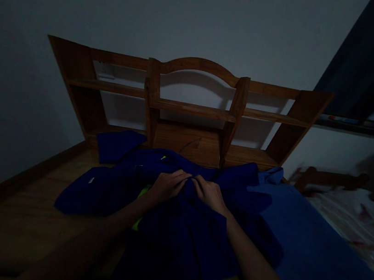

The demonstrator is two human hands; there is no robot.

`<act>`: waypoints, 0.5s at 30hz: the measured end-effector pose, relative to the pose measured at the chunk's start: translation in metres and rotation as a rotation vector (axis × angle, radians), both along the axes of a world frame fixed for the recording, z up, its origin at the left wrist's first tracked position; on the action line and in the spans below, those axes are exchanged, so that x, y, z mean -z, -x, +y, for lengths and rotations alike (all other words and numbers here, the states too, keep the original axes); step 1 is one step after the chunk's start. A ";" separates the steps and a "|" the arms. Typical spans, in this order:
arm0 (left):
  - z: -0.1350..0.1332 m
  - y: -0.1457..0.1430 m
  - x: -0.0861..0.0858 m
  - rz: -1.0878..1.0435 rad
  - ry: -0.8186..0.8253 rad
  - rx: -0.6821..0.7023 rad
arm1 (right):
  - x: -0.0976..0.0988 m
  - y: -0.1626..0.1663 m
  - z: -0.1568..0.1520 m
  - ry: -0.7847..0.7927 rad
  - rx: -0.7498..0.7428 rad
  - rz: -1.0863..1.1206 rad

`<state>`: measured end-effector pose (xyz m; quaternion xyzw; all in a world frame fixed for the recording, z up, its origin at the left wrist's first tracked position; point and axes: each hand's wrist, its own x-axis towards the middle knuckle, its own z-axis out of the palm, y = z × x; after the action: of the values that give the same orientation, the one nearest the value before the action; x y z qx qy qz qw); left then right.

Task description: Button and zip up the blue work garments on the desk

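A dark blue garment (pixel 191 233) with bright yellow-green patches lies bunched over the wooden surface and hangs toward me. My left hand (pixel 169 186) pinches a raised fold of it, fingers closed. Close beside it, my right hand (pixel 210 193) grips the same fold, also closed, so the two thumbs nearly meet. More dark blue cloth (pixel 96 190), with a small white label, spreads to the left, and a flat piece (pixel 120 144) rests behind it. In the dim light I cannot tell whether these pieces belong to one garment.
A wooden shelf unit (pixel 194 109) stands at the back against the pale wall (pixel 190 15). On the right lies a lighter blue cloth (pixel 300 248), and past it a whitish heap of plastic or fabric (pixel 360 215). Bare wooden tabletop (pixel 32 225) shows at the left.
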<state>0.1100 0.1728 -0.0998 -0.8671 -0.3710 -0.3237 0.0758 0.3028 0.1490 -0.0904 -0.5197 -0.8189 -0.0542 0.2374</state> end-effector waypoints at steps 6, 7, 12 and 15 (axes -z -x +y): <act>0.000 -0.001 -0.002 -0.070 0.092 0.069 | -0.002 0.000 -0.003 0.006 -0.003 -0.015; 0.000 -0.001 -0.003 -0.070 0.108 0.076 | -0.002 0.000 -0.002 0.005 0.003 -0.018; 0.002 -0.002 -0.002 -0.056 0.167 0.080 | 0.000 0.002 -0.002 0.000 0.032 -0.028; 0.003 -0.002 -0.001 -0.039 0.183 0.077 | 0.000 0.002 -0.002 0.006 0.053 -0.038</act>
<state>0.1115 0.1763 -0.0985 -0.8775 -0.3670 -0.3077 -0.0235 0.3004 0.1471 -0.0899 -0.5410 -0.8093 -0.0677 0.2187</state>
